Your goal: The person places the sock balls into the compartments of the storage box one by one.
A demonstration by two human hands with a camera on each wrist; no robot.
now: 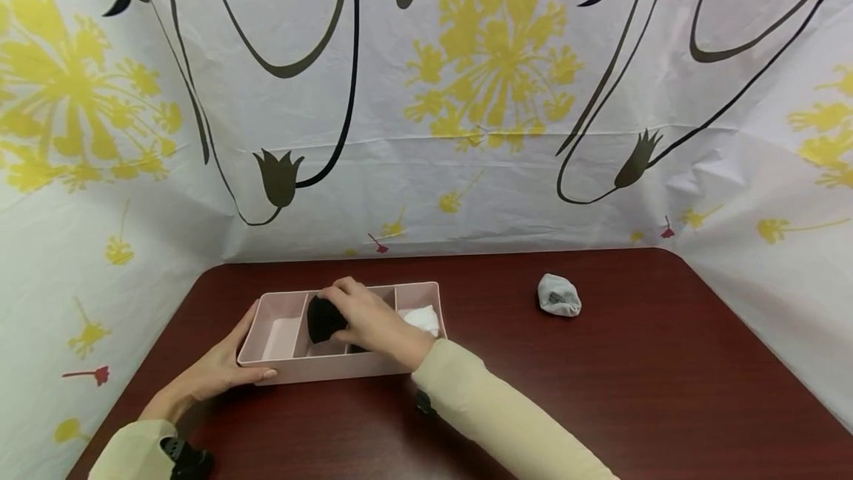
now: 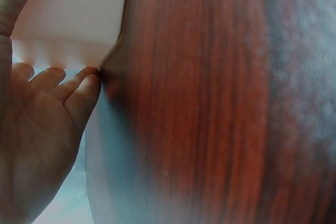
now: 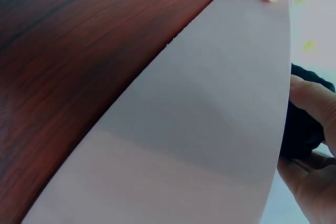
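Note:
A long pink divided box point(image 1: 326, 370) lies on the dark red-brown table. My left hand point(image 1: 215, 370) grips its left end, thumb along the front wall and fingers at the end wall, as the left wrist view also shows. Over the second compartment from the left, my right hand point(image 1: 375, 319) holds a black rolled-up, sock-like cloth bundle point(image 1: 323, 319) between thumb and fingers. In the right wrist view the black bundle point(image 3: 303, 129) shows partly behind the box's front wall point(image 3: 210, 87). A white cloth bundle point(image 1: 423, 318) sits in the rightmost compartment.
A grey rolled cloth bundle point(image 1: 558, 295) lies on the table point(image 1: 600, 391), right of the box. The leftmost compartment point(image 1: 280, 328) shows its bare floor. A patterned white cloth point(image 1: 373, 198) hangs behind the table and along its sides. My right forearm covers part of the box.

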